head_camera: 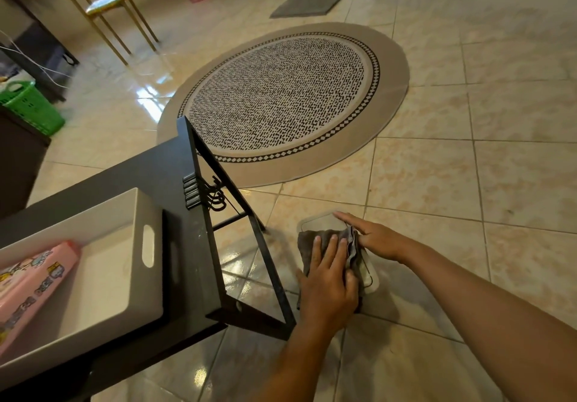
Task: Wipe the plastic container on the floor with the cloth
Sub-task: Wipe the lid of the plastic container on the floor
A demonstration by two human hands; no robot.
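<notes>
A clear, flat plastic container [315, 222] lies on the tiled floor just right of the black table's leg. A grey-brown cloth [309, 239] is spread over most of it. My left hand [327, 279] presses flat on the cloth, fingers pointing away from me. My right hand [373, 237] rests on the container's right side, fingers stretched along its far edge and touching the cloth's bunched right edge. Only the container's far corner and near right corner show.
A black low table [175, 183] stands at left with hooks on its side, bearing a white bin [103, 214] that holds a pink bottle [34, 286]. Beyond lie a round patterned rug [281, 101], a grey mat [307, 4], a green basket [29, 106], a gold stool [107, 1].
</notes>
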